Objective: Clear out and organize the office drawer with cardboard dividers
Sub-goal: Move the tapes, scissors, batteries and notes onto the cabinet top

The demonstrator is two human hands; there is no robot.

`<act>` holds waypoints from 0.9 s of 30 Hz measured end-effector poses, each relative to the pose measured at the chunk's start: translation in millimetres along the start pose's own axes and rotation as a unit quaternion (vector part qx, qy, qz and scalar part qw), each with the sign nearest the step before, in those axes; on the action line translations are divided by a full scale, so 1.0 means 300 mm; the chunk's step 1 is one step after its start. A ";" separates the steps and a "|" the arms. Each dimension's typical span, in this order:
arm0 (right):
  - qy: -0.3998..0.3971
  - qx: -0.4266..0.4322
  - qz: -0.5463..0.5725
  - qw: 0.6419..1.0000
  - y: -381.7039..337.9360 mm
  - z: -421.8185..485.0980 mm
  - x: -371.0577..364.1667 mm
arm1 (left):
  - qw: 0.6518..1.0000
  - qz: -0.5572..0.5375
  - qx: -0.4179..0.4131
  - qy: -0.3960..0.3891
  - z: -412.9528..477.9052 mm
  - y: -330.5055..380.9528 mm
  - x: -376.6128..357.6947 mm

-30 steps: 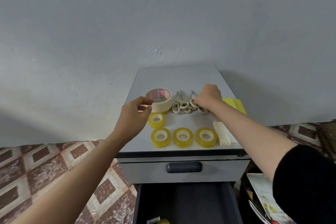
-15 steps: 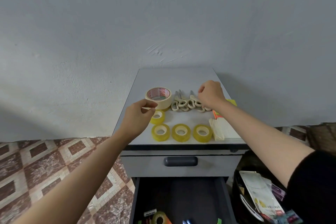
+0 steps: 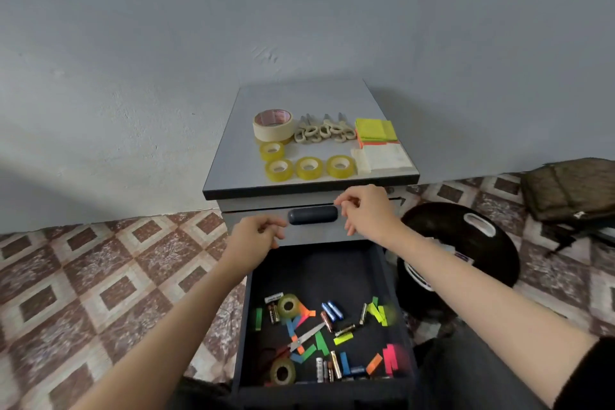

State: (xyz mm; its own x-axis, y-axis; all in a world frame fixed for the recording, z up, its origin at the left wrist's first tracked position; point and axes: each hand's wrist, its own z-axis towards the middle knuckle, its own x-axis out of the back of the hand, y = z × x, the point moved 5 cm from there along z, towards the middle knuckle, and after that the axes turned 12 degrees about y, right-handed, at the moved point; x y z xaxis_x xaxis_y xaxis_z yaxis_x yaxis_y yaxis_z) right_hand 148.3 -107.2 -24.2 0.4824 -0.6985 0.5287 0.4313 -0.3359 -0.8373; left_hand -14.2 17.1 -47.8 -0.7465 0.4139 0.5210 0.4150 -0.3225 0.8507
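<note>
Hovering over the back of the open drawer (image 3: 316, 268), just in front of the shut upper drawer's handle (image 3: 312, 215). Left hand (image 3: 256, 236) is loosely curled and empty. Right hand (image 3: 366, 211) has slack fingers, thumb near forefinger, nothing visible between them.

Leftovers lie loose on the drawer floor, mostly toward the near end:
- tape rolls (image 3: 288, 305): light and rigid. Hook a finger through the core or pinch across the rim.
- batteries (image 3: 332, 309): small, smooth, likely to roll. Pinch along the length and take several at once.
- scissors (image 3: 309, 335): stiff, with a pointed blade. Take them by the handle end, which is half buried and hard to make out.
- flags (image 3: 321, 341): thin, limp, lying flat. Probably need a fingernail under an edge, or a slide to the wall.

Cabinet top (image 3: 299, 96) holds masking tape (image 3: 273, 125), more rolls and sticky notes (image 3: 376, 130). No dividers in view.
</note>
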 end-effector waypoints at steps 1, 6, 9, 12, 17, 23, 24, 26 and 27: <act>-0.012 -0.013 -0.004 1.000 0.037 -0.032 -0.022 | 1.000 0.010 0.012 -0.009 -0.024 -0.038 -0.014; -0.059 -0.053 -0.018 0.997 0.197 -0.157 -0.114 | 0.996 0.036 0.075 -0.043 -0.133 -0.211 -0.071; -0.077 -0.058 -0.038 0.995 0.259 -0.202 -0.159 | 0.992 0.055 0.100 -0.061 -0.182 -0.297 -0.089; -0.094 -0.068 -0.058 0.992 0.320 -0.220 -0.204 | 0.987 0.070 0.124 -0.075 -0.201 -0.374 -0.104; -0.117 -0.085 -0.085 0.986 0.407 -0.215 -0.268 | 0.979 0.103 0.148 -0.094 -0.192 -0.484 -0.131; -0.144 -0.113 -0.119 0.976 0.497 -0.203 -0.328 | 0.956 0.183 0.170 -0.157 -0.175 -0.605 -0.219; -0.146 -0.120 -0.127 0.974 0.522 -0.205 -0.330 | 0.951 0.192 0.172 -0.169 -0.173 -0.620 -0.237; -0.154 -0.136 -0.151 0.967 0.581 -0.210 -0.336 | 0.945 0.208 0.176 -0.184 -0.170 -0.651 -0.267; -0.160 -0.140 -0.166 0.963 0.601 -0.215 -0.334 | 0.942 0.217 0.172 -0.190 -0.172 -0.660 -0.279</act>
State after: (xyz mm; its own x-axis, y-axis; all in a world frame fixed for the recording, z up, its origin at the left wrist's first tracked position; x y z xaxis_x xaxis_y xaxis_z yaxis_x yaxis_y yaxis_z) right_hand 128.5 -138.6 -237.0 0.5829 -0.3075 0.7521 0.4018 -0.6954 -0.5958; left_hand -60.8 2.4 -263.5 -0.2554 0.6029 0.7558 0.8311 -0.2626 0.4903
